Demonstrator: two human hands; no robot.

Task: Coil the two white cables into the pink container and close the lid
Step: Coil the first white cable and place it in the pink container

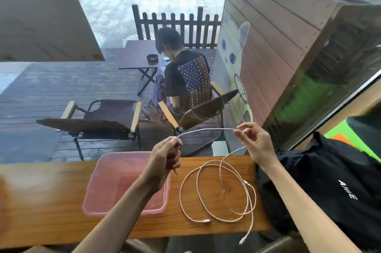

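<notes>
A pink translucent container [109,172] stands open on the wooden counter [45,207], and no lid is visible. My left hand [165,155] hovers over its right rim, pinching one end of a white cable [206,130]. My right hand [252,141] pinches the same cable further along, so a stretch of it runs taut between both hands above the counter's far edge. From my right hand the cable drops onto the counter into loose loops [218,193]. A second white cable [250,226] lies tangled among those loops, one plug hanging over the near edge.
A black bag [321,188] with white lettering lies on the counter at the right, touching the loops. Beyond the glass, a person sits in a folding chair [206,108] on a wooden deck, with another chair [103,116] and a small table [136,56].
</notes>
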